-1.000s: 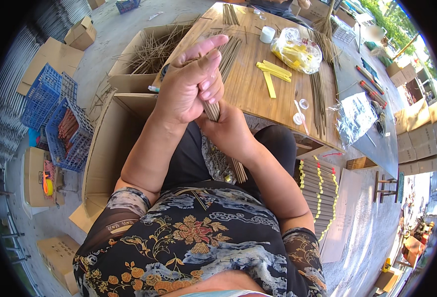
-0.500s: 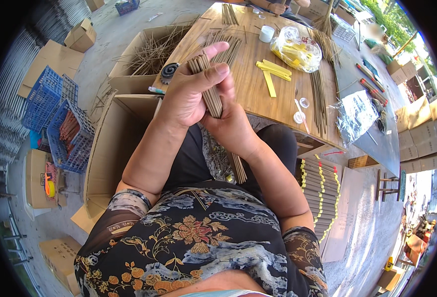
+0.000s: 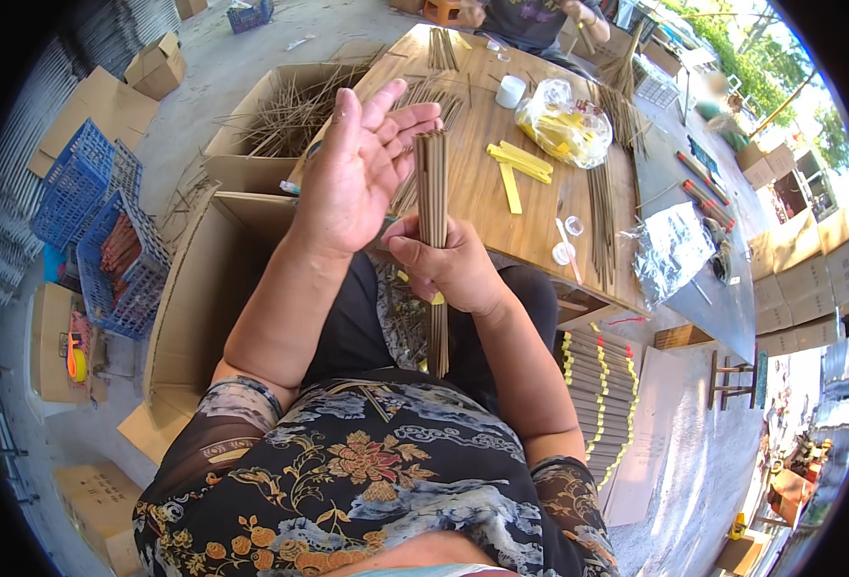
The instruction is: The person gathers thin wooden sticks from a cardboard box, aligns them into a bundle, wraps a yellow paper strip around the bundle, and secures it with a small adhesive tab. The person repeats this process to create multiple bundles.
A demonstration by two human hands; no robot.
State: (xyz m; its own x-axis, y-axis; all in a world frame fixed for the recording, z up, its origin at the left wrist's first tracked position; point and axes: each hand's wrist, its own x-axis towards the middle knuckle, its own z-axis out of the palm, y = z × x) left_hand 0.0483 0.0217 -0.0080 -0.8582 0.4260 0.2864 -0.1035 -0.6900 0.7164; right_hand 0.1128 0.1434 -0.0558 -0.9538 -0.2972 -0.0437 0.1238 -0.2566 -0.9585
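My right hand point(image 3: 458, 269) is wrapped round the middle of a bundle of thin brown sticks point(image 3: 433, 183), which look like incense sticks. The bundle stands nearly upright over my lap, its top ends level with one another. A bit of yellow point(image 3: 437, 299) shows against the bundle just below my right fingers. Raised to the left of the bundle's top, my left hand point(image 3: 355, 173) is open, its palm turned toward the sticks and its fingers spread. Nothing is in it. Yellow paper strips point(image 3: 520, 162) lie on the wooden table point(image 3: 487, 207) beyond my hands.
A clear bag of yellow strips point(image 3: 567, 130), a white cup point(image 3: 510, 91) and loose sticks point(image 3: 601, 216) are on the table. Left stand a stick-filled carton point(image 3: 290, 120) and blue crates point(image 3: 116, 279). Yellow-banded bundles point(image 3: 593, 385) lie right. Another person point(image 3: 530, 24) sits at the far end.
My left hand has come off the bundle and opened, moving to the left. The bundle has gone from leaning to nearly upright, still in my right hand.
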